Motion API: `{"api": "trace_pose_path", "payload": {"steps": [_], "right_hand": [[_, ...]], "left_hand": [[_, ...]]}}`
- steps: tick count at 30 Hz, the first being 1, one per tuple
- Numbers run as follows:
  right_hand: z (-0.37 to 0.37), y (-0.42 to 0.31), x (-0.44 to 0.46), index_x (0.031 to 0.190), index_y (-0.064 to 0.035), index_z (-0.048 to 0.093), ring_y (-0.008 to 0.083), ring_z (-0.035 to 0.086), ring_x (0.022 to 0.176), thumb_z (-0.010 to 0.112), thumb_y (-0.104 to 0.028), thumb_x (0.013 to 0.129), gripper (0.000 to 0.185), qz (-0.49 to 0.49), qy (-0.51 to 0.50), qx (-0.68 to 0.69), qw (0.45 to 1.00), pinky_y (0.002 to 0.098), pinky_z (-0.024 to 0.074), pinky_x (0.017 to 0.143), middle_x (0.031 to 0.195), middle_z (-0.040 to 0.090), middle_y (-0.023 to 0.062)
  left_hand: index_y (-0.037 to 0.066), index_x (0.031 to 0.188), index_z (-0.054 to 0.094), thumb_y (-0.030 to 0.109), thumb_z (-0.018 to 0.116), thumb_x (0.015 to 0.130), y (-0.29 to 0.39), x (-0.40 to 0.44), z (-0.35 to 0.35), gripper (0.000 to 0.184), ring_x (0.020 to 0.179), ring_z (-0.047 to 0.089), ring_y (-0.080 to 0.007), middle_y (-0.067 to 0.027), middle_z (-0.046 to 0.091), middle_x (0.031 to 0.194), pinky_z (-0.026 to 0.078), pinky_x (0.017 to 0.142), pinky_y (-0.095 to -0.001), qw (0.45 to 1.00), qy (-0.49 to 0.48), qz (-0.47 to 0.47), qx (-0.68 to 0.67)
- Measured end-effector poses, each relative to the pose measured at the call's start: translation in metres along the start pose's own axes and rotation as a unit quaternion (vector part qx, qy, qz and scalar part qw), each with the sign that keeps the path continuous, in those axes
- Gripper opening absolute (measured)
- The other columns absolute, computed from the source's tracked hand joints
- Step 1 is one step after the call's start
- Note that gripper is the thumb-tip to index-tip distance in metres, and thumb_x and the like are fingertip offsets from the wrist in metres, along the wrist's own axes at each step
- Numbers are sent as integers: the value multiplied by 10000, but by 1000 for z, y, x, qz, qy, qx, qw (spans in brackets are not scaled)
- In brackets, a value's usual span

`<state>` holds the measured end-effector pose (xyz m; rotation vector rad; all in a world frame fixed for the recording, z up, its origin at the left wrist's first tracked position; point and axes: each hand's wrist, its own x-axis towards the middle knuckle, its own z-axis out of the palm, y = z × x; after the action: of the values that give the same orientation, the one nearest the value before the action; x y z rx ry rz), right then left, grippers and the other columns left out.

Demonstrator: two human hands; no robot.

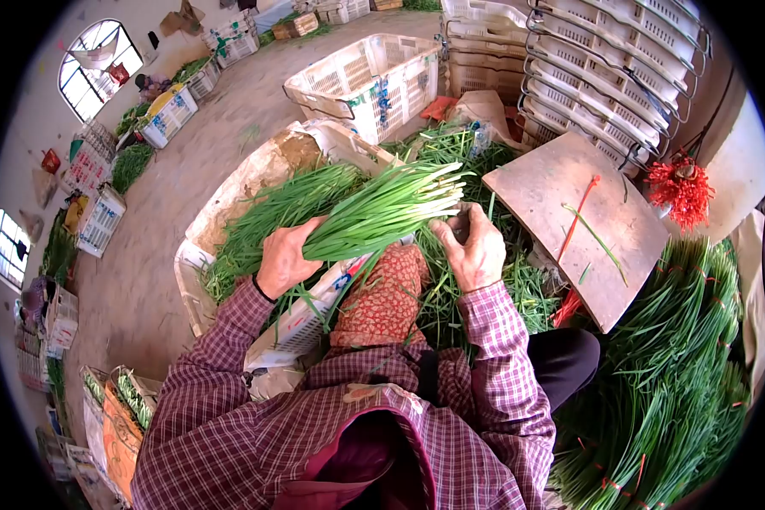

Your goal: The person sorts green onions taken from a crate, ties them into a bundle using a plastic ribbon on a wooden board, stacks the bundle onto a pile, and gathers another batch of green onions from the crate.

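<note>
My left hand [286, 260] is wrapped round a thick bunch of garlic chives [382, 212], green leaves toward the left and pale stem ends pointing right. Just below those pale ends, my right hand [474, 251] has its thumb and fingers curled toward each other. Something dark shows between its fingertips, too small to make out. Beneath the bunch, a white plastic crate [197, 242] holds more loose chives [259, 212]. A red patterned cloth [378, 297] covers my leg between the forearms.
A board [582, 225] with a red tie [576, 223] lies to the right. Tied chive bundles [663, 357] pile up below it. Red ties [682, 189] hang beside stacked crates [608, 76]. Another crate [370, 85] stands ahead. Loose leaves [450, 293] lie by my legs.
</note>
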<state>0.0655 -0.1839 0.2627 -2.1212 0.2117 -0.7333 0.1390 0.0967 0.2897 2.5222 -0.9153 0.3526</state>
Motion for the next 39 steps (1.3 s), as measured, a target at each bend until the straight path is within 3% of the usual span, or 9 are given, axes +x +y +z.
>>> {"api": "trace_pose_path", "payload": {"steps": [8,13,17,21,25,28,33,36,39], "right_hand": [[26,10,3,1028,-11,608,386,629,664,585,-290,869,322,-23,48,6,999,449,494,599,725,632,214],[13,27,7,944,-33,606,330,627,588,584,-199,886,177,-139,123,-53,981,404,506,542,698,628,165],[-27,77,16,839,-83,600,205,553,458,572,-236,922,176,-69,150,-171,971,368,468,421,606,584,104],[-93,127,20,913,-93,640,247,650,599,617,-253,886,163,63,126,-333,932,389,533,562,690,649,104],[-89,81,16,1056,-119,667,266,684,754,645,-296,863,262,16,93,-279,956,369,546,697,851,690,121],[-72,28,27,1079,-55,664,246,676,867,644,-324,871,341,32,-9,2,999,319,521,788,934,695,149],[-32,33,50,1049,21,669,124,603,805,666,-321,879,382,53,-111,297,947,248,466,777,889,682,66],[-25,36,49,1013,-1,682,109,577,755,674,-285,875,316,62,-98,346,931,237,458,740,839,672,41],[-48,40,44,964,-24,692,113,583,737,668,-254,868,250,83,58,143,985,252,470,719,825,679,44]], "left_hand": [[-28,1161,583,74,688,595,12,2,0,584,859,666,-341,-221,663,964,508,755,-371,999,-24,-20,-30],[-9,1162,593,91,703,629,8,4,5,553,859,666,-334,-212,665,975,508,755,-368,999,19,4,-31],[-3,1163,599,104,717,648,1,3,3,539,876,669,-324,-201,667,996,513,764,-354,999,19,-14,-25],[100,1197,608,170,736,691,-22,-5,-1,527,806,667,-297,-133,679,966,515,688,-365,997,67,24,7],[115,1200,616,153,729,694,-17,-3,0,520,808,672,-288,-120,682,955,520,690,-351,995,85,45,1],[127,1207,616,131,725,694,-4,1,-2,525,791,675,-278,-112,683,944,523,679,-339,994,86,68,-11],[139,1208,620,113,727,688,4,2,-7,532,795,684,-259,-109,686,948,527,672,-326,995,65,76,-5],[133,1203,622,114,728,690,5,3,-5,524,814,686,-258,-116,686,961,530,685,-326,995,57,76,-13],[106,1195,620,122,727,698,-4,1,-1,509,841,685,-268,-130,684,985,532,710,-331,994,69,83,-24]]}}
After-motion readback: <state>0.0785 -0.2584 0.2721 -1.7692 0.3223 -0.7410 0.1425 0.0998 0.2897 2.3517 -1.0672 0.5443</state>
